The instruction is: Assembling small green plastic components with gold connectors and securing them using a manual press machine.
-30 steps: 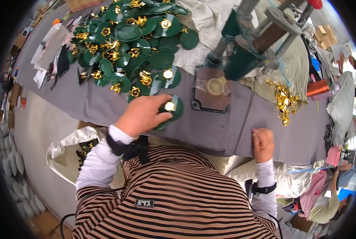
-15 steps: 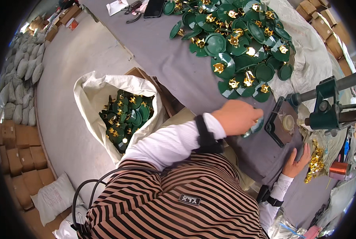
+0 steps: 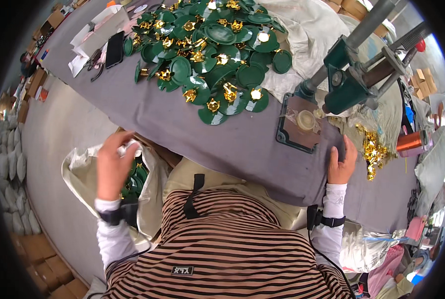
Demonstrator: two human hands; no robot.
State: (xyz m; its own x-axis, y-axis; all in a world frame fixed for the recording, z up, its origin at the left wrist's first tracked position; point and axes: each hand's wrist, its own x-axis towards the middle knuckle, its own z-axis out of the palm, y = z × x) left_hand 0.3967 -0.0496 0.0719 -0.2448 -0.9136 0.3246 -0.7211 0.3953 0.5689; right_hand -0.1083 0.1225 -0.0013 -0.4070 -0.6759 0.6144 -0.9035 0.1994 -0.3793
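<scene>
- The person's left hand (image 3: 112,168) is over the mouth of a white sack (image 3: 75,167), fingers loosely curled and the thumb apart from them; nothing can be seen in its grip.
- The right hand (image 3: 343,163) is at the surface (image 3: 222,147), thumb and fingers spread with a gap between them, and has hold of nothing that shows. It lies just beside the base of the press, on its right.
- Green discs (image 3: 250,75) are heaped across the far part of the surface, many bearing a gold clip with prongs; some lie flat, others tilt or overlap.
- More green discs lie inside the sack, partly hidden by the left hand and wrist.
- The press (image 3: 352,92) is green with metal rods and leans toward the upper right in this view; a pale ring (image 3: 306,120) sits on its brown base plate.
- A pile of gold clips (image 3: 374,152) lies to the right of the press, near the right hand but not touching it.
- Further right is a copper-coloured spool (image 3: 409,143).
- A black phone (image 3: 114,50) lies left of the heap.
- A pale cloth (image 3: 307,37) lies between the heap and the press.
</scene>
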